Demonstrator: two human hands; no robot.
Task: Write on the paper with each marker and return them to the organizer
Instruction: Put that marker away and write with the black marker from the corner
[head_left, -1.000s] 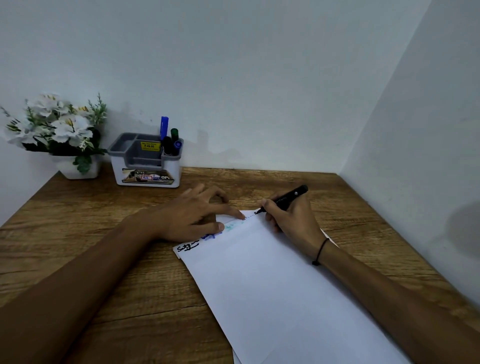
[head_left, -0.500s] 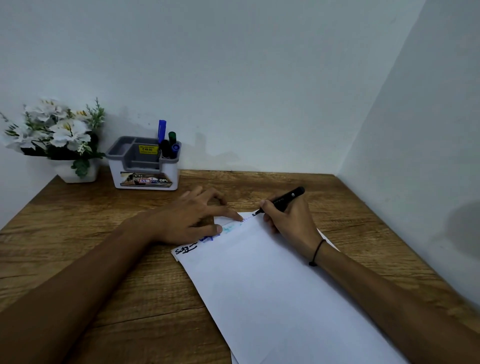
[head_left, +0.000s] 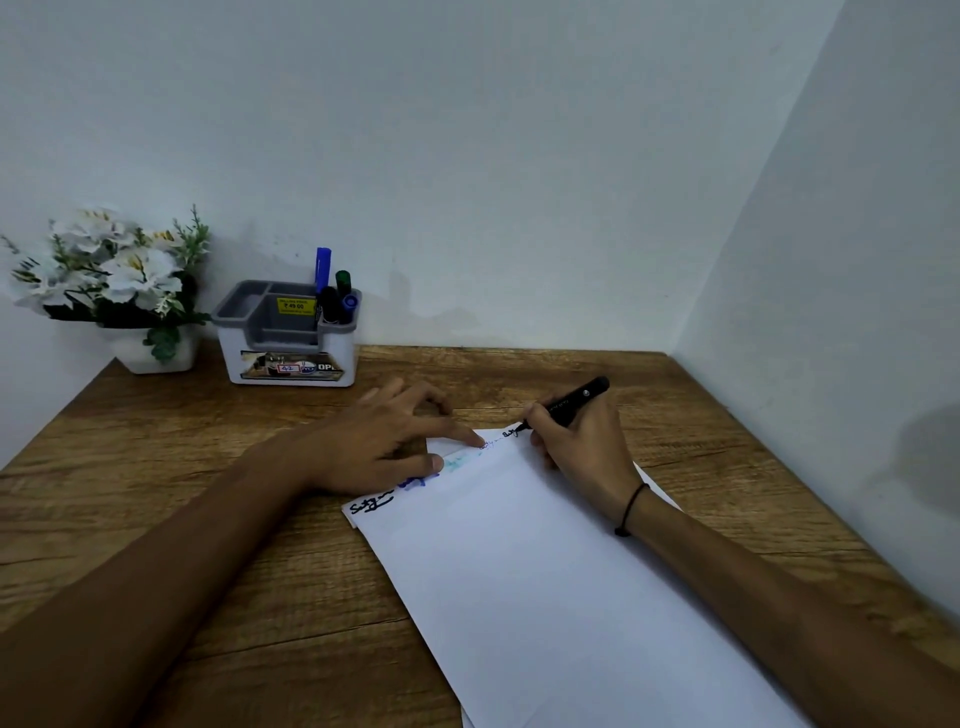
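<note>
A white sheet of paper (head_left: 545, 571) lies slanted on the wooden desk (head_left: 208, 493). Black, blue and pale green scribbles run along its far edge. My right hand (head_left: 582, 447) grips a black marker (head_left: 569, 401), and the tip touches the paper at its far corner beside fresh black marks. My left hand (head_left: 384, 441) rests flat with spread fingers on the paper's far left edge, fingertips pressing it down. A grey and white organizer (head_left: 288, 338) stands at the back left and holds several markers (head_left: 332, 291), blue, black and green.
A white pot of artificial white flowers (head_left: 114, 280) stands left of the organizer in the back corner. Walls close the desk at the back and along the right side. The desk's left edge runs diagonally at far left.
The black marker tip has shifted slightly along the paper's far edge, leaving new black marks. My left hand stays pressed on the paper. The view has tilted a little.
</note>
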